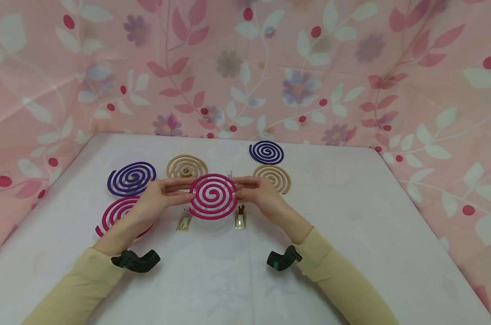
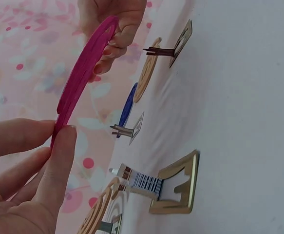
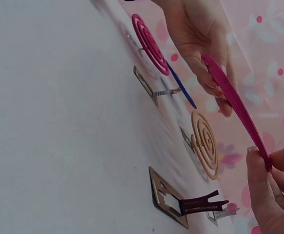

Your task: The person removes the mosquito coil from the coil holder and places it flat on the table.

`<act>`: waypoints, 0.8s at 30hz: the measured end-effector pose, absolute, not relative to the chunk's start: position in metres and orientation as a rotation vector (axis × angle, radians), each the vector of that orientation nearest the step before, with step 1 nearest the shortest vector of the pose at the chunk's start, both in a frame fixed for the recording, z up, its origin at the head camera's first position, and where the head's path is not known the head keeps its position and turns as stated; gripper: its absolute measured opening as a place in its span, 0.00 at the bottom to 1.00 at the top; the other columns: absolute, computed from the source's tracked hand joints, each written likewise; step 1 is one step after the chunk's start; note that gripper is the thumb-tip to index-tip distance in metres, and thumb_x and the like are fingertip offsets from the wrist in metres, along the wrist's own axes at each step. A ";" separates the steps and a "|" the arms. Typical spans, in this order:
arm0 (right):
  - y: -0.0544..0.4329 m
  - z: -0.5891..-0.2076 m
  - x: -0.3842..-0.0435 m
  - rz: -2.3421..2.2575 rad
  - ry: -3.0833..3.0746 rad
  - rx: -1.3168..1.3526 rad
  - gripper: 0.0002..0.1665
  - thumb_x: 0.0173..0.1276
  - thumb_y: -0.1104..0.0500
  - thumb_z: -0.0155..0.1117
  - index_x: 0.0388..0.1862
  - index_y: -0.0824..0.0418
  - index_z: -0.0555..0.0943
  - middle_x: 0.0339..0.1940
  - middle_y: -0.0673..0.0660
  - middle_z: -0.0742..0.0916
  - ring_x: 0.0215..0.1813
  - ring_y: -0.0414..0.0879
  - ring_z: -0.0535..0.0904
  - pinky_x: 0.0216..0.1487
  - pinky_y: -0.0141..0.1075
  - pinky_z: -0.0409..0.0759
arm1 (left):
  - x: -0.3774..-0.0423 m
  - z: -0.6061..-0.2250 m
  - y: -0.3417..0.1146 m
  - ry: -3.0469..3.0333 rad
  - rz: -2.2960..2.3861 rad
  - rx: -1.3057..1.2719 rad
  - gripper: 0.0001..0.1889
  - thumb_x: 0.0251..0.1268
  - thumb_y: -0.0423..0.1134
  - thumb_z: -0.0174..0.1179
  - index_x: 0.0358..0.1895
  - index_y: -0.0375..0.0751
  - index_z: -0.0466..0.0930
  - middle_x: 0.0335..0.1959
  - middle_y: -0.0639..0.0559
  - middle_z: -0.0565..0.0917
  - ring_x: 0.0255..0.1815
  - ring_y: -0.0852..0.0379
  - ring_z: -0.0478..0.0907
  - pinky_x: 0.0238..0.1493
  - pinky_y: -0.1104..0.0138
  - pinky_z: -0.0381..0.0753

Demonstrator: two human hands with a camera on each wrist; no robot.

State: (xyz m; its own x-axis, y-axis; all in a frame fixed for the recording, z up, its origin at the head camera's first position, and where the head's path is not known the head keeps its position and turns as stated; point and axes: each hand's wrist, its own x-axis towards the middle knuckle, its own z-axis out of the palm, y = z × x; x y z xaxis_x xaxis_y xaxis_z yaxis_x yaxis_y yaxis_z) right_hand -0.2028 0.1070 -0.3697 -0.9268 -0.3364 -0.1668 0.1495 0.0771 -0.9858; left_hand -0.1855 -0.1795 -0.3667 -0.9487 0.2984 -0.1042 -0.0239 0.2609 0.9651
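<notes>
A pink mosquito coil (image 1: 214, 195) is held up over the table between both hands. My left hand (image 1: 155, 201) pinches its left edge between thumb and fingers, and my right hand (image 1: 266, 198) pinches the right edge the same way. Seen from the left wrist, this coil (image 2: 78, 75) appears nearly edge-on, tilted. Below it on the table stand two small metal coil stands: one with brown prongs (image 1: 240, 220) on the right, one (image 1: 184, 222) on the left. Up close, the left stand (image 2: 176, 207) shows a striped upright; the right one (image 3: 200, 204) has dark forked prongs.
At the left, a blue coil (image 1: 134, 177) and another pink coil (image 1: 117, 211) sit raised, the pink one partly behind my left forearm. Farther back are a tan coil (image 1: 186, 171), a second tan coil (image 1: 287, 183), another blue coil (image 1: 266, 152) and a silver stand (image 1: 230, 174). Floral cloth (image 1: 245, 67) hangs behind.
</notes>
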 end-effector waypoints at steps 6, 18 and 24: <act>0.120 -0.370 -0.201 -1.899 2.049 -0.192 0.21 0.70 0.70 0.59 0.61 0.67 0.79 0.50 0.64 0.88 0.44 0.47 0.86 0.55 0.41 0.85 | -0.187 -0.375 -0.165 2.235 1.802 0.280 0.29 0.65 0.39 0.68 0.67 0.37 0.73 0.62 0.39 0.81 0.50 0.63 0.85 0.54 0.76 0.79; 0.148 -0.373 -0.197 -1.862 2.119 -0.175 0.23 0.71 0.69 0.58 0.64 0.67 0.78 0.55 0.65 0.86 0.48 0.47 0.86 0.55 0.39 0.85 | -0.189 -0.380 -0.132 2.184 1.862 0.276 0.26 0.64 0.34 0.67 0.65 0.32 0.75 0.60 0.34 0.81 0.48 0.61 0.86 0.51 0.72 0.83; 0.159 -0.379 -0.195 -1.859 2.135 -0.189 0.23 0.70 0.69 0.58 0.64 0.68 0.77 0.55 0.65 0.86 0.48 0.47 0.86 0.54 0.39 0.85 | -0.188 -0.382 -0.121 2.200 1.826 0.269 0.26 0.65 0.35 0.67 0.65 0.35 0.75 0.61 0.38 0.81 0.53 0.53 0.85 0.55 0.67 0.83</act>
State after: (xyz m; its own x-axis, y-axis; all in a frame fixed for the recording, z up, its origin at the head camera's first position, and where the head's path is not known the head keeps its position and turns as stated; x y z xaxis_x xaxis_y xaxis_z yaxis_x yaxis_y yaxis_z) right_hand -0.1952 0.1593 -0.3793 -0.9455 -0.2940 -0.1403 0.0985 0.1524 -0.9834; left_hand -0.1885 -0.1210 -0.3817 -0.9464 0.3109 -0.0876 -0.0289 0.1888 0.9816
